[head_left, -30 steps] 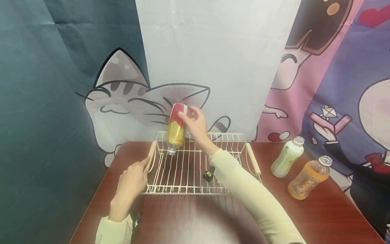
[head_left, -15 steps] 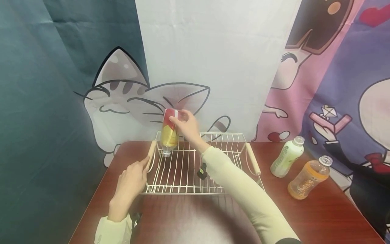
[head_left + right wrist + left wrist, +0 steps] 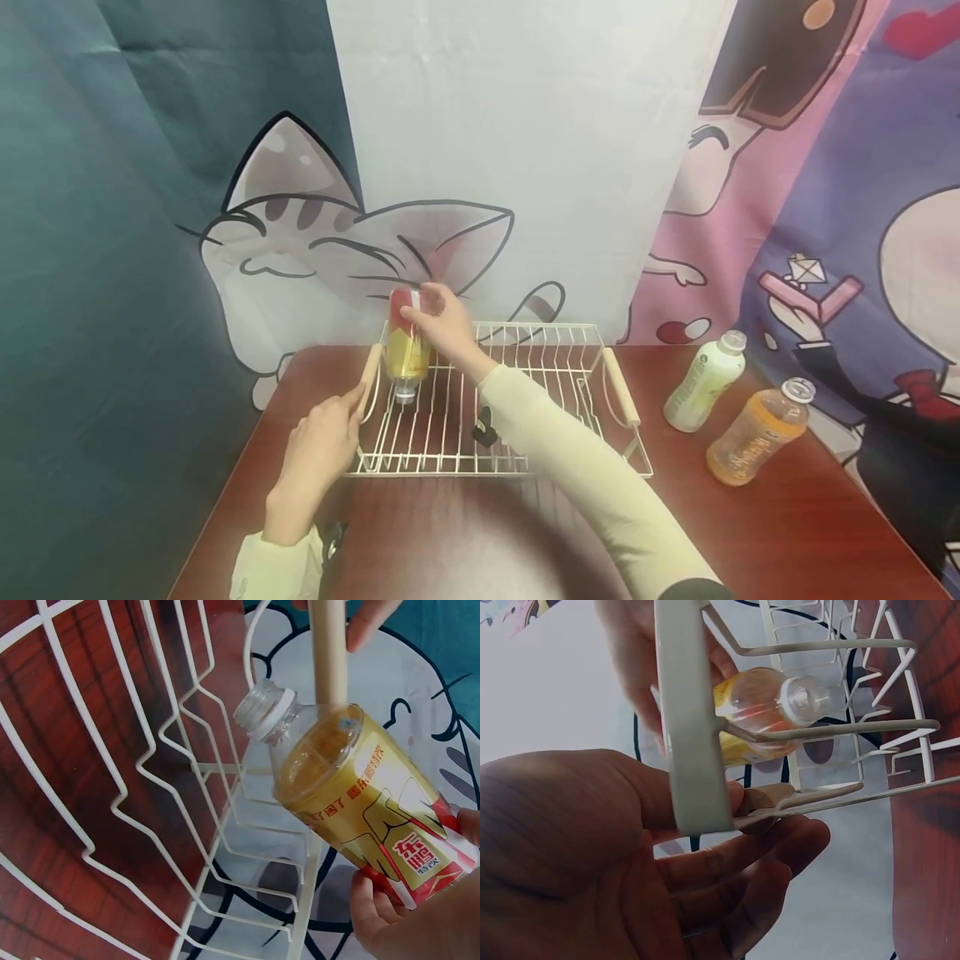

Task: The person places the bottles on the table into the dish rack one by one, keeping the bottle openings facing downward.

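Note:
My right hand grips a red-and-yellow plastic drink bottle near its base. The bottle is upside down, neck pointing down, over the left end of a white wire dish rack. In the right wrist view, the capless bottle's clear neck points at the rack's bent wires. My left hand pinches the rack's pale wooden left handle near its front end. Thumb and fingers meet around that handle's end in the left wrist view, with the bottle behind it.
Two more bottles stand on the red-brown table right of the rack: a pale green one and an orange-labelled one. A second wooden handle is on the rack's right side. A printed cartoon cloth hangs behind.
My right hand has moved left and down with the bottle, which now hangs lower and more upright at the rack's left end. My left hand has stayed on the handle.

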Tool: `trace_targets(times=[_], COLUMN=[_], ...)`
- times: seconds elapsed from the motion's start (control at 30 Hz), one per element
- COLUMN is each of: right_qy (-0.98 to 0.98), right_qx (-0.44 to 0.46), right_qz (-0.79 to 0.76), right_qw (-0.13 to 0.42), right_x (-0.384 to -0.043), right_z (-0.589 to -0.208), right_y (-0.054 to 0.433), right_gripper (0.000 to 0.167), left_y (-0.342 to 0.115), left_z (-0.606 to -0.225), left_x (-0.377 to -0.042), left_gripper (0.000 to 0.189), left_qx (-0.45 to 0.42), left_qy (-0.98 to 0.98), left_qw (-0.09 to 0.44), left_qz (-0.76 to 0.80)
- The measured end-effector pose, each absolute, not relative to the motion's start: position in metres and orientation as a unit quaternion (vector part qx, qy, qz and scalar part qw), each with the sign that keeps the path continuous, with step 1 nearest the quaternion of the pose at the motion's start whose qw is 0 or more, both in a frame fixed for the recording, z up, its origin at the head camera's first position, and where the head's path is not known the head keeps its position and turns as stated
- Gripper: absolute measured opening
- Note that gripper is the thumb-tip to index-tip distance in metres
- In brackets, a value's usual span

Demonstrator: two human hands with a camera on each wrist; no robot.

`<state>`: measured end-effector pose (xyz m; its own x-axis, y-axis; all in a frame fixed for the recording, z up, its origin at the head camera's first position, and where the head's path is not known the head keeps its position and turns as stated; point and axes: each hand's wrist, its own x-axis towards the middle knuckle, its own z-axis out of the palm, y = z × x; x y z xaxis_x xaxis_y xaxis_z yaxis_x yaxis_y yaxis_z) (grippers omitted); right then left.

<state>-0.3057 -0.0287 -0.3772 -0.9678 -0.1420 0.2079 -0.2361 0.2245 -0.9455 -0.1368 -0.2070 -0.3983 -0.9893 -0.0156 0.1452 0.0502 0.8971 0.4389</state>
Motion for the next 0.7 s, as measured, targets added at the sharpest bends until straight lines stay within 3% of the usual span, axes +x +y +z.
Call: trace_targets(times=[0.4,0.7], right_qy=[-0.792,-0.794], right_qx=[0.127,0.116], right_qz=[0.596,0.597], right_qw=[0.027,0.014], right_x=[-0.3,-0.304], right_z=[-0.39,-0.401], right_y=[-0.03,-0.031], right_gripper=[0.057,0.06], left_y=[-0.207,-0.206], left_z=[-0.398,-0.399], left_x=[-0.137,-0.136], left_gripper=[0.05,0.049], left_qx=[-0.008,-0.007], left_qy=[-0.972,-0.972], left_qw=[0.077,0.077], left_qz=[-0.22,-0.221])
